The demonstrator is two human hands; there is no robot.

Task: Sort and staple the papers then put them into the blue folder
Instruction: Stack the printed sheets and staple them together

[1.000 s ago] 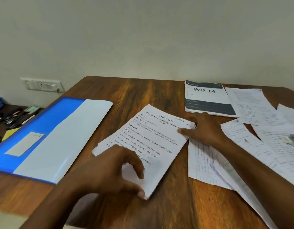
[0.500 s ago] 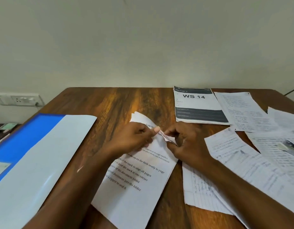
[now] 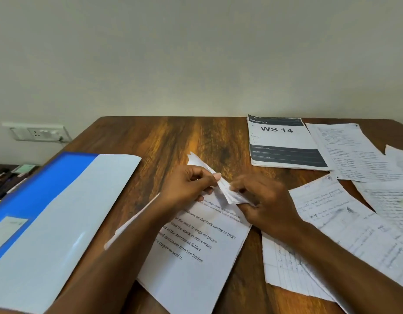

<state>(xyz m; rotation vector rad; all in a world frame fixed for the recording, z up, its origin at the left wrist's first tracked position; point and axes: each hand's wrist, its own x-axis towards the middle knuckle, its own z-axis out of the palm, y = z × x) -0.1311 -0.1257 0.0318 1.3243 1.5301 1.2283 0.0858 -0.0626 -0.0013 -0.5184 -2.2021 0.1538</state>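
A stack of printed sheets [image 3: 196, 257] lies in the middle of the wooden table [image 3: 164, 137], its far end lifted and folded over. My left hand [image 3: 186, 186] pinches that raised top edge between thumb and fingers. My right hand [image 3: 261, 200] pinches the folded corner just to the right of it. The blue folder [image 3: 39, 193] lies open at the left, with a pale inner flap [image 3: 66, 223] turned over it. No stapler shows in view.
A printed booklet marked WS 14 [image 3: 284, 141] lies at the back right. Several handwritten sheets [image 3: 354, 223] are spread along the right side, some under my right forearm. A wall socket [image 3: 37, 132] and a low shelf with pens [image 3: 5, 177] sit left of the table.
One second ago both hands lay flat on the stack. They have since come together at its far end and lifted and folded the top corner; the view shifted right.
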